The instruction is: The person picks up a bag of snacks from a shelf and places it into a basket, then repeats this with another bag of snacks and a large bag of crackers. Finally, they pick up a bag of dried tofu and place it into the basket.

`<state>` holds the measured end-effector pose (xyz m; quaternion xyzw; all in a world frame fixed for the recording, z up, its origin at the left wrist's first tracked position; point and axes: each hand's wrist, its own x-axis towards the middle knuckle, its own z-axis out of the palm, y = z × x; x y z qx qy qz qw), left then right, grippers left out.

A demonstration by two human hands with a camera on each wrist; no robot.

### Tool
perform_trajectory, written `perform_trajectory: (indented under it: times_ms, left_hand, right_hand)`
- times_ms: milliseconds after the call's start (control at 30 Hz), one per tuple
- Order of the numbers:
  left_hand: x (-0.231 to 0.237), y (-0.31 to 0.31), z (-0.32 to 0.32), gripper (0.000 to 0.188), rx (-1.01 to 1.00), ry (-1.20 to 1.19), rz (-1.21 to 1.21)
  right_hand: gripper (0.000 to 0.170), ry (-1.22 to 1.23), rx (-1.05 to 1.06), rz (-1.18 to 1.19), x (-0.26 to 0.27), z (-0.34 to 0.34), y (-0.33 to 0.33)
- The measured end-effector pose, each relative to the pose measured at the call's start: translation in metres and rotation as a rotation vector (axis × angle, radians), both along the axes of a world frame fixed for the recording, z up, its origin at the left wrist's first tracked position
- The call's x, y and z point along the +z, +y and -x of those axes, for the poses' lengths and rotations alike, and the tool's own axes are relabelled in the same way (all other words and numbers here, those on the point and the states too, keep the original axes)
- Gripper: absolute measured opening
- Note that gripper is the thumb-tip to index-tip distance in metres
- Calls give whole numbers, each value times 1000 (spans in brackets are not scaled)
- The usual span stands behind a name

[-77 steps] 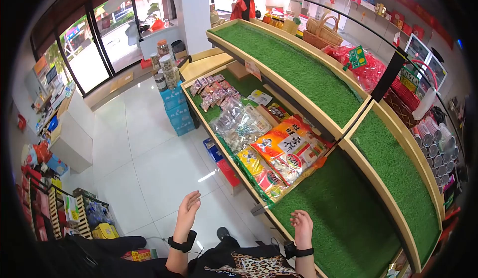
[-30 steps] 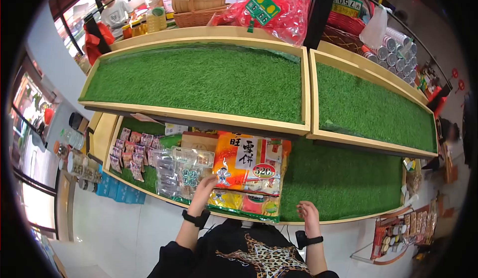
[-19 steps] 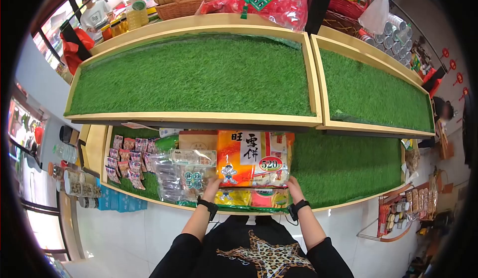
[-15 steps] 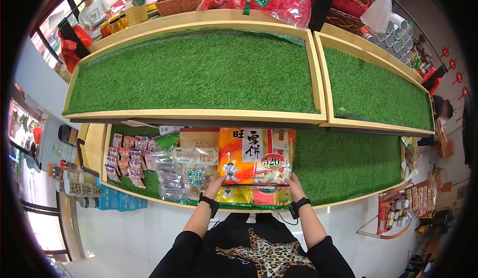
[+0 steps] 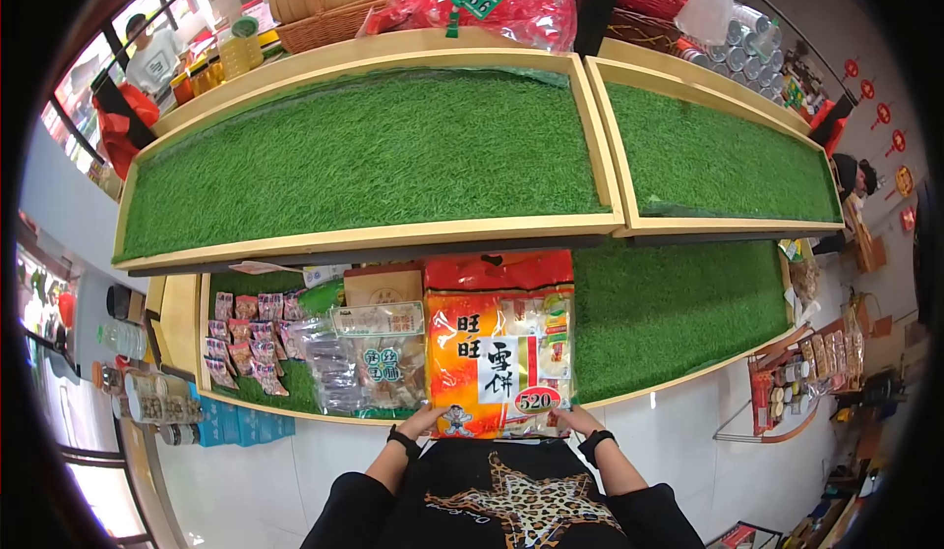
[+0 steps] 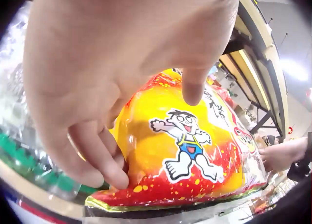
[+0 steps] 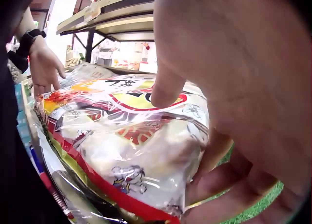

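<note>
Both hands grip the lower corners of a large orange and red snack bag [image 5: 492,352] marked 520, at the front edge of the lower shelf. My left hand [image 5: 420,421] is at its left corner; in the left wrist view this hand [image 6: 122,73] has its thumb on top and its fingers curled at the side. My right hand [image 5: 580,419] holds the right corner; in the right wrist view the hand [image 7: 239,97] has its thumb over the clear plastic [image 7: 146,151] and its fingers along the side. Clear packs [image 5: 388,352] lie left of the bag.
Small pink packets [image 5: 251,338] lie at the left of the lower shelf, and green turf [image 5: 678,323] covers its right part. The upper shelf's wooden front edge [image 5: 393,238] overhangs the lower one. Blue boxes [image 5: 236,421] stand on the floor at the left.
Both hands have come to the bag and drawn it toward the body, past the shelf's front edge. Its red top now shows, and the yellow packs in front are hidden.
</note>
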<state>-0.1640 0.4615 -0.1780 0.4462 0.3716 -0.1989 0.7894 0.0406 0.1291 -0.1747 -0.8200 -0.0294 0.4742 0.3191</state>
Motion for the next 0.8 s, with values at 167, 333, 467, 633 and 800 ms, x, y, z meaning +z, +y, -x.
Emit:
perform_trajectory:
  times_ms: [167,333,467,633,800]
  left_hand:
    - [-32,18,-2,40,-90,41,-296]
    - [-10,19,-32,36,350,-170,-78]
    - [47,16,-39,33,204,-74,-99]
    - [80,8,-46,32,17,-131,-138]
    - [106,-21,-72,35,-109,-276,-255]
  right_hand:
    - [56,-18,-208,-19,28,-2,16]
    - [61,132,-450,-174,33,-6,25]
    - [66,5,-346,-299,74,3,31]
    - [68,68,-413,-387,82,14,2]
    - [61,52,-585,-485,125,43,-36]
